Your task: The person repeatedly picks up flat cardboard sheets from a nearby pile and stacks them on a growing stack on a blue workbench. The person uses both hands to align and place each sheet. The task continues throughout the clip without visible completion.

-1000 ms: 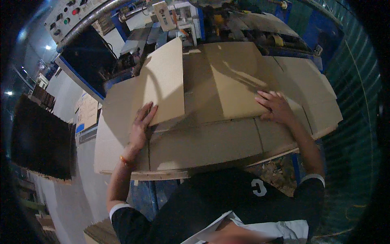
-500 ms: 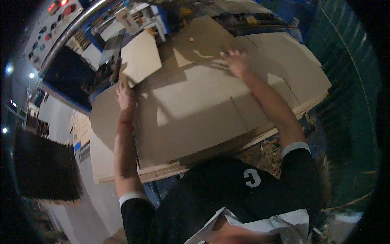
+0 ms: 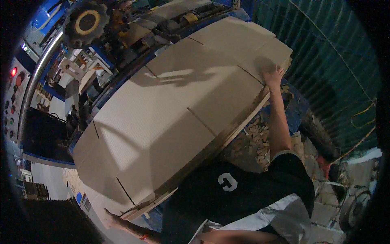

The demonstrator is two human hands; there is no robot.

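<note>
A wide brown cardboard sheet (image 3: 170, 97) with several dark slots lies flat on a stack of similar sheets, slanting from lower left to upper right. My left hand (image 3: 111, 219) is at its near left corner, an extended finger on the board; the other fingers are partly hidden. Far to the right, my right hand (image 3: 273, 76) rests on the sheet close to its right edge, beside a slot, with fingers apart. Shadows of my arms and head fall over the board.
Behind the sheet runs a blue-framed machine (image 3: 134, 71) with a dark handwheel (image 3: 86, 24). A control panel with a red light (image 3: 14, 72) and a metal rail (image 3: 40, 69) stand left. Cardboard scraps (image 3: 256, 136) lie below the near edge. A green corrugated wall (image 3: 325, 61) bounds the right.
My hands have moved apart, left to the near left corner and right to the right edge. The raised cardboard pieces at the back no longer show; one sheet lies flat. The view has turned.
</note>
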